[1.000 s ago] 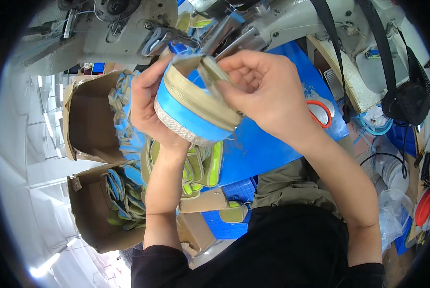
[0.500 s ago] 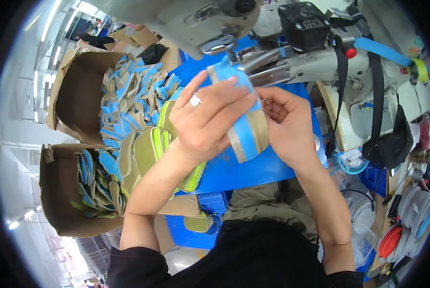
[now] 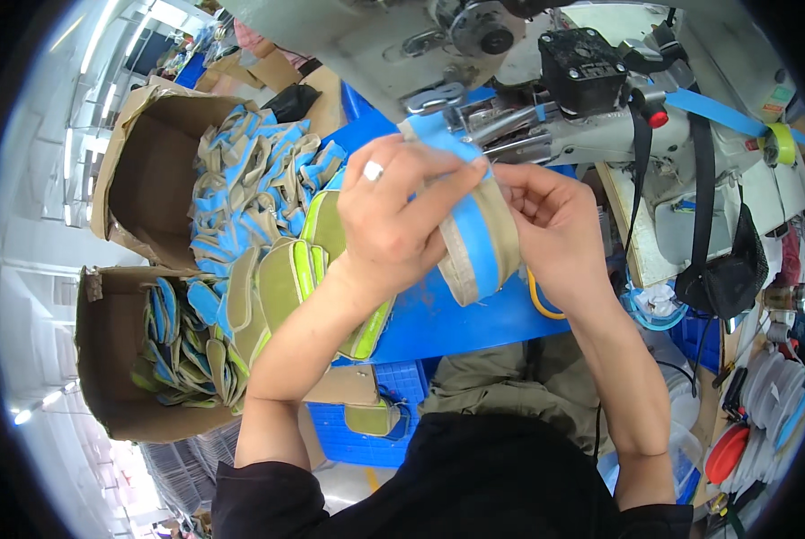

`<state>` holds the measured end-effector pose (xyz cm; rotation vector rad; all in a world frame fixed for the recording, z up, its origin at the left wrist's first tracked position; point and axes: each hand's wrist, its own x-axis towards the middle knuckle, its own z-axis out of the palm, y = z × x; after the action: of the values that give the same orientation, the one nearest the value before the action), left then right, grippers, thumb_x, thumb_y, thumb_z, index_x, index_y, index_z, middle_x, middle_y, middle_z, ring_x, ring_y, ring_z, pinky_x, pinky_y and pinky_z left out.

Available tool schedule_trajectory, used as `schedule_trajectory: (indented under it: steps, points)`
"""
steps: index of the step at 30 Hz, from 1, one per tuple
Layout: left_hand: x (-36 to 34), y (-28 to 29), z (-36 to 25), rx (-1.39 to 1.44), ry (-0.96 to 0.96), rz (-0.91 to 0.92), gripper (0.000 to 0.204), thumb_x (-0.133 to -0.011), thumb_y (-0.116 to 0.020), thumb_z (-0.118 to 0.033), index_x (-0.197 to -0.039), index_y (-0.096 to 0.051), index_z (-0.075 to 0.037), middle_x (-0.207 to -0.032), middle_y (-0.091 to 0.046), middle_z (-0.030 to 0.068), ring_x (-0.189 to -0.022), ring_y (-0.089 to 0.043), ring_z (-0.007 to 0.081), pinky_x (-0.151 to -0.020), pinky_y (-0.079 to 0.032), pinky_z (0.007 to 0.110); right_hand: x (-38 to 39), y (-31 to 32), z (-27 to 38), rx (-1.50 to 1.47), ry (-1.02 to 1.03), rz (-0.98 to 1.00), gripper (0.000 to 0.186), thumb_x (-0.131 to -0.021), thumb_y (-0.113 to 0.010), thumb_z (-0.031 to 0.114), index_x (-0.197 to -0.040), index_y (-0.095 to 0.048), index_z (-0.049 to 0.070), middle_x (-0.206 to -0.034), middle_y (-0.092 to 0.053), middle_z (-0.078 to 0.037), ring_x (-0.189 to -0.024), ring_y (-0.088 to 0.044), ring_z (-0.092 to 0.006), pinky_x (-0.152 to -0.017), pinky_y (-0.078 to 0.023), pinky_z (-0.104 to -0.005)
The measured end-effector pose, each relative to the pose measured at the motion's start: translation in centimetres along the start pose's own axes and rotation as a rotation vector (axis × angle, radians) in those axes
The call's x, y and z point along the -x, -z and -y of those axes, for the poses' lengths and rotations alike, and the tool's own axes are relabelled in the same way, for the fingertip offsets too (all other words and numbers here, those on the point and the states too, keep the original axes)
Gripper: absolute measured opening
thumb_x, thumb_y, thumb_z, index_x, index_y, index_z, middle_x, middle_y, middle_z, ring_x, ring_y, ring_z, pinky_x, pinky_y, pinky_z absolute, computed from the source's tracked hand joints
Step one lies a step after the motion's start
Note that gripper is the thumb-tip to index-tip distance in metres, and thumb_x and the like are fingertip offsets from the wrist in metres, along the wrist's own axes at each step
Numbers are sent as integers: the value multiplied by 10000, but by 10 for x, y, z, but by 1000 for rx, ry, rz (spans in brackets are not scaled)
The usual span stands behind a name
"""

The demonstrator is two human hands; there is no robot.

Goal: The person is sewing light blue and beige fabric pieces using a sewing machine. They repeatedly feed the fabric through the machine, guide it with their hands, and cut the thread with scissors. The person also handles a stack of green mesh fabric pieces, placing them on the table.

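A curved tan fabric piece with a blue stripe (image 3: 480, 247) hangs bent between my hands, its upper end lying by the needle area of the sewing machine (image 3: 461, 40). My left hand (image 3: 393, 211), with a ring on one finger, grips it from the left, thumb and fingers closed near its upper part. On the other side, my right hand (image 3: 555, 229) pinches its edge with curled fingers, and the fingertips are partly hidden behind the cloth. Olive and lime padded pieces (image 3: 287, 278) lie stacked beside my left forearm.
Loose blue and tan pieces (image 3: 250, 193) heap up next to an open cardboard box (image 3: 151, 171). A lower box (image 3: 106, 350) holds more padded pieces. A yellow loop handle (image 3: 537, 304) shows on the blue tabletop (image 3: 425, 323). Blue tape (image 3: 712, 108) runs to the machine from the right.
Both hands have shifted slightly right with the fabric piece, which now curls more at its lower end. My left fingers have drawn in from lying spread across it. The yellow handle has come into sight.
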<state>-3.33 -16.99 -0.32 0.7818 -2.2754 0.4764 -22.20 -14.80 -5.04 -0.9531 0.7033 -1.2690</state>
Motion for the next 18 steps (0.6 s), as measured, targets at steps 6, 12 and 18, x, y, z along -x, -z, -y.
schedule_trajectory:
  steps: [6, 12, 18]
  points:
    - [-2, 1, -7, 63, 84, 1, 384, -643, -803, -129, -1023, -774, -85, -930, -699, 41, -848, -671, 248, -811, -494, 391, 0, 1, -2, 96, 111, 9, 230, -882, -748, 32, -1102, -733, -31, -865, -712, -10, -764, -637, -52, -673, -510, -226]
    - [8, 4, -10, 237, 227, 31, 398, -697, -827, -136, -1076, -759, -37, -990, -721, 103, -923, -677, 284, -841, -502, 371, 3, 1, -14, 138, 186, -21, 277, -818, -786, 80, -1053, -728, -54, -825, -718, -60, -749, -657, -111, -681, -524, -268]
    - [16, 6, -10, 375, 395, 89, 476, -686, -831, -152, -1150, -779, -59, -1032, -713, 104, -973, -662, 253, -866, -498, 352, 8, -1, -16, -9, 130, -30, 270, -826, -777, 76, -1045, -721, -71, -824, -723, -85, -755, -669, -123, -696, -553, -283]
